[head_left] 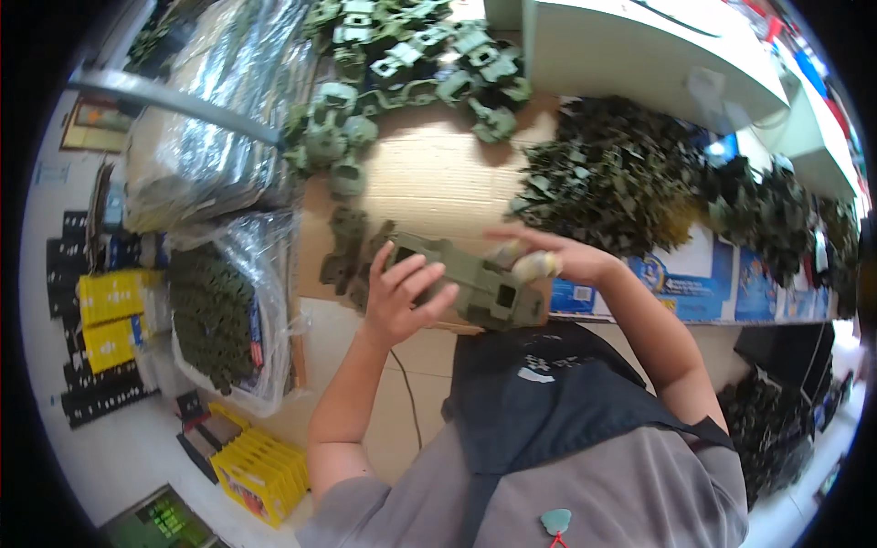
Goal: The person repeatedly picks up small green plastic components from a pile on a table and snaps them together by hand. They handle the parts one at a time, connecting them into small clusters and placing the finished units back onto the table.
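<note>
Over the cardboard, both hands' fingers (416, 279) grip a green plastic part (466, 283)

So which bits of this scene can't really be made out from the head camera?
- Underside of the green plastic body: turned away from the head camera, with the left hand covering its left end.
- Right hand: its fingertips are blurred, so their grip is unclear.
- Dark green parts in the clear bag: plastic glare blurs them.
- Pile of small dark parts: too small to tell apart.
- Yellow boxes: cut off near the rim.
</note>
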A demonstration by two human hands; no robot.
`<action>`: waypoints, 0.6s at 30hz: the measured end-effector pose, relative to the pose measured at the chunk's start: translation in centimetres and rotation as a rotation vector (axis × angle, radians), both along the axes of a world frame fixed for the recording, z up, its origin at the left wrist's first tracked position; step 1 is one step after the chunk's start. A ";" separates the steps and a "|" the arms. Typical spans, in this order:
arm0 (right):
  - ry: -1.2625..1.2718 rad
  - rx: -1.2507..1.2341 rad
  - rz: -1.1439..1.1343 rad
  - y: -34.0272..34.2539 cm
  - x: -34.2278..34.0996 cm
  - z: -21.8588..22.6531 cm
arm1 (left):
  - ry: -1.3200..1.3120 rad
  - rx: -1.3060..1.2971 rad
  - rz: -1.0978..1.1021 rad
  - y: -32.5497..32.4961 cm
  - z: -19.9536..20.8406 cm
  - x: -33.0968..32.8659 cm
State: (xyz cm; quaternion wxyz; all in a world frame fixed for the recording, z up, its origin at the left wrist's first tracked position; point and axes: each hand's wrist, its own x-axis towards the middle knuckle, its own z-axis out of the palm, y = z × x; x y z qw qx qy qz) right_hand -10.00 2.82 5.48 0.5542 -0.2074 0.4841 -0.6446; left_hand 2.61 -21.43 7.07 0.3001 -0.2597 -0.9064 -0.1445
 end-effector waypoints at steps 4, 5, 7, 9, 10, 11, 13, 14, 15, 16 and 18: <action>0.309 0.061 0.211 2.4 1.2 -0.7 | -0.222 0.007 -0.033 3.6 0.5 0.3; 0.363 0.126 0.158 3.8 1.5 -0.4 | -0.315 0.033 -0.018 4.7 1.3 0.0; 0.724 0.272 0.151 5.8 2.3 0.7 | -0.482 0.030 -0.012 6.5 2.5 -0.3; 1.198 0.231 0.183 6.5 3.7 0.6 | -0.642 -0.107 -0.018 8.0 2.8 -0.7; 1.241 0.265 0.212 6.5 4.1 0.9 | -0.919 -0.132 -0.103 8.4 1.6 -0.8; 1.288 0.265 0.188 6.7 4.2 0.9 | -1.038 -0.028 -0.122 8.5 1.3 -1.1; 1.384 0.292 0.132 7.3 3.9 0.3 | -1.263 0.189 -0.179 8.0 0.0 -2.1; 1.482 0.350 0.136 7.7 3.7 1.0 | -1.167 0.567 -0.175 7.3 -1.3 -1.6; 1.580 0.305 0.046 8.3 3.5 0.5 | -1.234 0.858 -0.058 6.8 -1.8 -1.8; 1.674 0.258 -0.047 9.1 3.3 -0.1 | -1.281 1.152 0.068 6.5 -2.0 -2.3; 1.777 0.180 -0.133 9.9 3.4 -0.8 | -1.391 1.418 0.263 6.2 -4.1 -1.9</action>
